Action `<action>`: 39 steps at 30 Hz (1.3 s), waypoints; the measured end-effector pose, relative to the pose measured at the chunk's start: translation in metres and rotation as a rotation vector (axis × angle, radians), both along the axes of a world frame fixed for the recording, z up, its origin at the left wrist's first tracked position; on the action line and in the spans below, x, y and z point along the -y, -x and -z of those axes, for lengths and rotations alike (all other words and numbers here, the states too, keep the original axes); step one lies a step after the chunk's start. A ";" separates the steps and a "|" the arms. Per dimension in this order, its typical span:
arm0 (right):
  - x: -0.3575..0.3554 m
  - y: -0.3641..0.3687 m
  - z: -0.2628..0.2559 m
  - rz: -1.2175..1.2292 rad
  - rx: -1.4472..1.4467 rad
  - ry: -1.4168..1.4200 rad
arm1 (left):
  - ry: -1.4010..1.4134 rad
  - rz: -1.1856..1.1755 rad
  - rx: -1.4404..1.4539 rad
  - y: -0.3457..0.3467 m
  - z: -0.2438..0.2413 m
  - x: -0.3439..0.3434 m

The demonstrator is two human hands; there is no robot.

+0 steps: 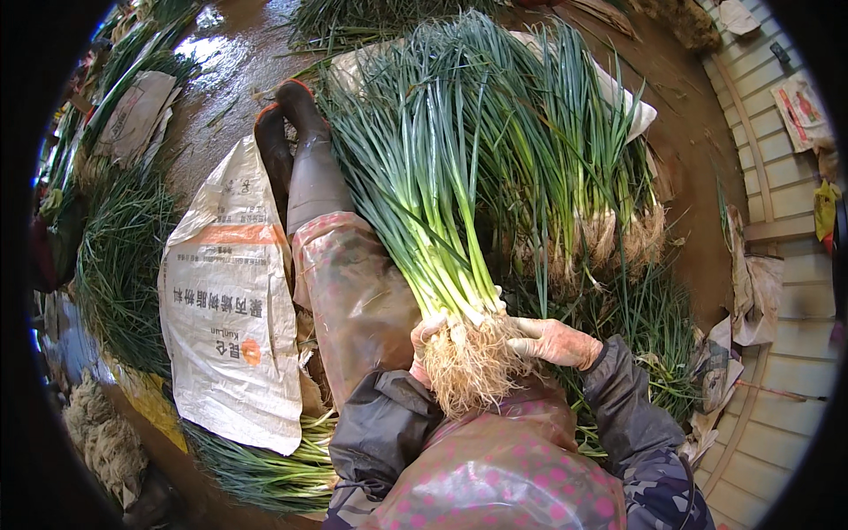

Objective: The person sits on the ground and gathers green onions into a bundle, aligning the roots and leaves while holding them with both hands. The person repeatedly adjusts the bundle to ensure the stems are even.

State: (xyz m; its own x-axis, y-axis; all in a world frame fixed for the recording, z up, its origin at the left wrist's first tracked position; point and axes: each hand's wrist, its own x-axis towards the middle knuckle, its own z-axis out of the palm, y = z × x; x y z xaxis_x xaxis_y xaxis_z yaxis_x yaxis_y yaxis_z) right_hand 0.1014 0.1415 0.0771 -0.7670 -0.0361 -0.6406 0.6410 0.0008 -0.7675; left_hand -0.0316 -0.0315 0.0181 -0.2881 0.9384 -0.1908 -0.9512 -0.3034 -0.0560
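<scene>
A large bunch of green onions (464,265) lies over my lap, its leaves pointing away and its pale, shaggy roots (474,368) towards me. My left hand (422,351), in a light glove, grips the bunch at the left of the root end and is partly hidden behind it. My right hand (556,342), gloved too, rests with thumb and fingers against the right side of the roots; some fingertips are hidden. More green onions (576,172) lie in bunches beyond, to the right, on a pale sheet. A polka-dot plastic apron (503,477) covers my body.
A white woven sack (232,318) lies left of my legs, which end in dark rubber boots (311,152). Another pile of green onions (271,464) is at the lower left, and loose leaves (662,331) lie at right. A pale slatted wall (788,384) borders the right side.
</scene>
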 end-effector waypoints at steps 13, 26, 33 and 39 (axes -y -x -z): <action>-0.010 0.000 0.031 -0.169 0.034 -0.241 | 0.022 0.005 0.045 -0.003 0.013 -0.003; -0.004 -0.199 0.049 -0.256 0.356 -1.262 | -0.062 -0.063 0.067 -0.008 0.006 -0.014; -0.022 -0.257 0.057 -0.169 0.626 -0.940 | 0.015 0.073 0.059 -0.002 0.014 -0.012; -0.101 -0.035 0.104 0.531 0.466 -0.996 | 0.030 0.124 0.016 -0.004 0.010 -0.016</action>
